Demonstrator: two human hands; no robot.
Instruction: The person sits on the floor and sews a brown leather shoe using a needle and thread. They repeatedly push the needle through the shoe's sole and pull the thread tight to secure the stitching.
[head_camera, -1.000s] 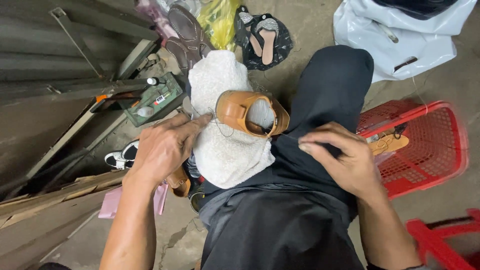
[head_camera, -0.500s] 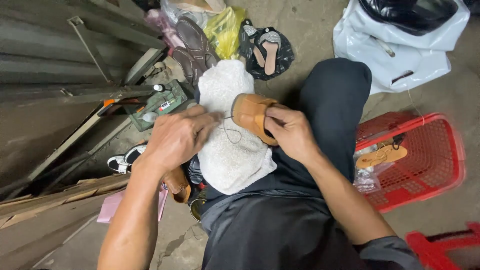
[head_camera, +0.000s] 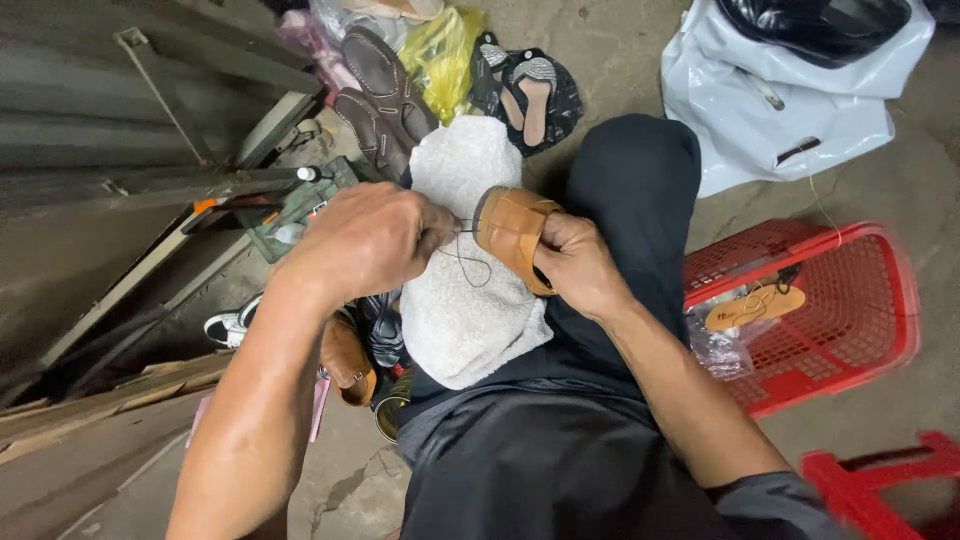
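Observation:
A tan leather shoe (head_camera: 512, 232) rests on its side on a white towel (head_camera: 463, 310) spread over my left knee. My right hand (head_camera: 577, 264) grips the shoe from the right, fingers wrapped over its upper. My left hand (head_camera: 368, 240) is closed around a thin needle-like tool whose tip touches the shoe's sole edge. A dark thread (head_camera: 468, 265) loops down from that spot onto the towel.
A red plastic basket (head_camera: 850, 310) with a tan insole (head_camera: 755, 307) sits at my right. A white plastic bag (head_camera: 780, 100) lies beyond it. Sandals (head_camera: 385, 85), a yellow bag and a black shoe lie ahead. Metal bars and wooden boards line the left.
My right hand left my thigh, took hold of the shoe and turned it onto its side. My left hand closed in on the sole edge with the tool and thread.

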